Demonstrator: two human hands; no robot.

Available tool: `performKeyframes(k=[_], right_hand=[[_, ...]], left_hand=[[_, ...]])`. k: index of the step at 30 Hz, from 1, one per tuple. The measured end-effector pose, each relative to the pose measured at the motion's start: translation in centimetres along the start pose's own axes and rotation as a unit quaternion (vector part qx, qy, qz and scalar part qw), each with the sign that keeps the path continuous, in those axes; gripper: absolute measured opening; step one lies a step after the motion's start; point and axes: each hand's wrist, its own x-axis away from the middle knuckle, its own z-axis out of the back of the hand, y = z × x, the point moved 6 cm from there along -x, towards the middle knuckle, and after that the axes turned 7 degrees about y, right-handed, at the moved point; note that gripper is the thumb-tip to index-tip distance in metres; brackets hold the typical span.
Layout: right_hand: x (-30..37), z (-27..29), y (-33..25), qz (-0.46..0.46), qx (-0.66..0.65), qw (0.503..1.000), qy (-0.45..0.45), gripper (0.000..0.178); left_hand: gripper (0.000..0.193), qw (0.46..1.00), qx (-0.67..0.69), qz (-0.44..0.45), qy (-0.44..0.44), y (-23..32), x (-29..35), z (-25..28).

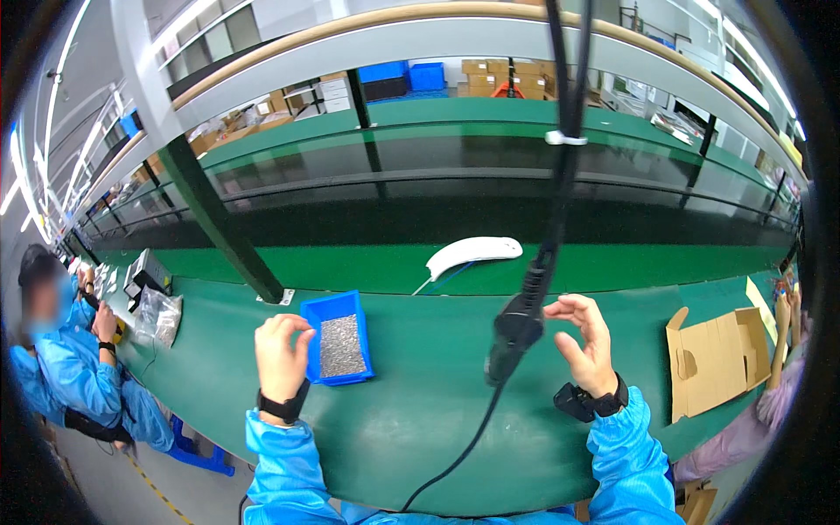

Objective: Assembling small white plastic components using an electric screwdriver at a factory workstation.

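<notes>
Both hands are raised above the green bench top (420, 437), wrists banded in black and forearms in blue sleeves. Left hand (282, 354) hovers just beside the left wall of a small blue rectangular plastic bin (306, 313) filled with fine grey metal parts; its fingers curl downward and inward, fingertips pinched close together, but whether anything small is gripped between them cannot be told. Right hand (584, 346) is open, fingers spread and slightly curved, thumb apart, palm facing left toward a black electric screwdriver (512, 337) that hangs tilted from a black overhead cable; the hand is near the tool without touching it. 1 second black cable runs from the tool's lower end down to the front edge of the bench. Behind the tool, a white curved plastic housing (472, 254) with a thin lead lies on the green surface. At right, a flattened brown cardboard box (713, 354) rests on the bench, with another person's arm just beside it. At far left, a person in a blue coat (66, 367) works at the same bench, near a clear plastic bag (157, 317).
</notes>
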Motion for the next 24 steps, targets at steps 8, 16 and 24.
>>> performKeyframes(k=[8, 16, 24], right_hand=[[2.9, 1.9, 10.4, -0.093, 0.573, 0.787, -0.209, 0.057], [2.7, 1.9, 10.8, -0.176, 0.505, 0.812, -0.236, 0.059], [2.8, 1.9, 11.2, -0.157, 0.505, 0.817, -0.233, 0.059]], left_hand=[[0.011, 0.999, -0.015, -0.027, -0.039, -0.4, 3.2, -3.1], [0.015, 0.996, 0.011, -0.008, -0.083, -1.0, 3.5, -4.1], [0.032, 0.995, 0.016, -0.007, -0.096, -1.1, 4.2, -5.0]])
